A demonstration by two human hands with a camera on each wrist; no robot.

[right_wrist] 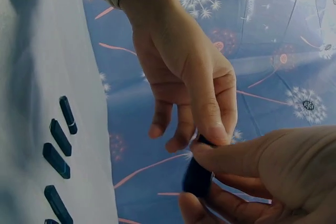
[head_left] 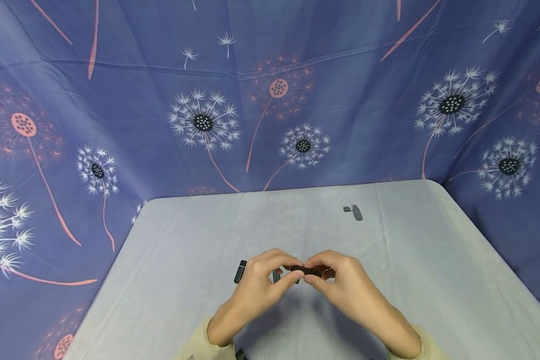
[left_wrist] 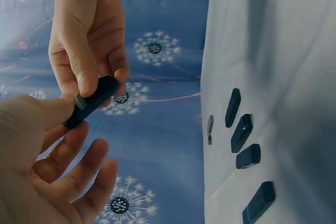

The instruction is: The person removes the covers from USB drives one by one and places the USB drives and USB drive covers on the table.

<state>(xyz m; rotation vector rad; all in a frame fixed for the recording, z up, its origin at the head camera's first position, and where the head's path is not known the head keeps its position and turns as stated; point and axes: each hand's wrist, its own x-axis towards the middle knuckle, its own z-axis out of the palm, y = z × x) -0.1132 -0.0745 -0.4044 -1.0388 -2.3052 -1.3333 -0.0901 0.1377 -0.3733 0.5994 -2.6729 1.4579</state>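
Between both hands, raised over the table, is a small black stick (head_left: 307, 270) that looks like a USB flash drive. My left hand (head_left: 267, 277) pinches one end with thumb and index finger; its other fingers spread loosely in the left wrist view. My right hand (head_left: 346, 280) pinches the other end between thumb and fingers. A small grey-green patch (left_wrist: 81, 102) shows on the stick near the thumbs. Fingertips hide much of the stick in the right wrist view.
Several similar black sticks lie in a row on the table, one (head_left: 240, 271) left of my left hand, another (left_wrist: 259, 203) nearest in the left wrist view. At the back right lie a grey flash drive (head_left: 357, 213) and a small grey cap (head_left: 347, 209). Patterned blue cloth (head_left: 252, 125) surrounds the table (head_left: 184, 235).
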